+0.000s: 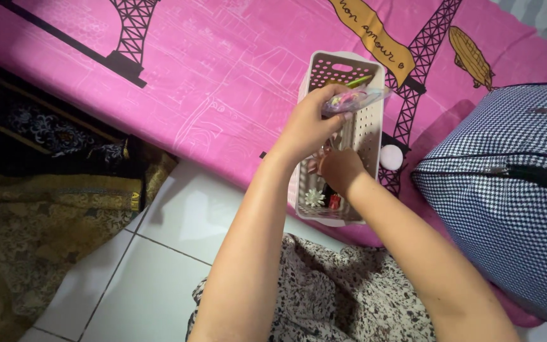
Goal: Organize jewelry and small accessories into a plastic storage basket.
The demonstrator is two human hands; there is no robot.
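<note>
Pinched between left hand (308, 126) fingers: clear pouch (356, 99), over basket (368, 130).

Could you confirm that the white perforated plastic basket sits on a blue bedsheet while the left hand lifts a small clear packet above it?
Not quite: in the head view, the white perforated plastic basket sits on a pink bedsheet, not a blue one. The left hand does hold a small clear packet above it.

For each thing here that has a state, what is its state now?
Basket: open top, upright on the pink sheet, part filled with small items.
Left hand: grip shut on a clear pouch, held over the basket.
Right hand: inside the basket; grip cannot be told.
Checked bag: zips shut, lying on the sheet.
</note>
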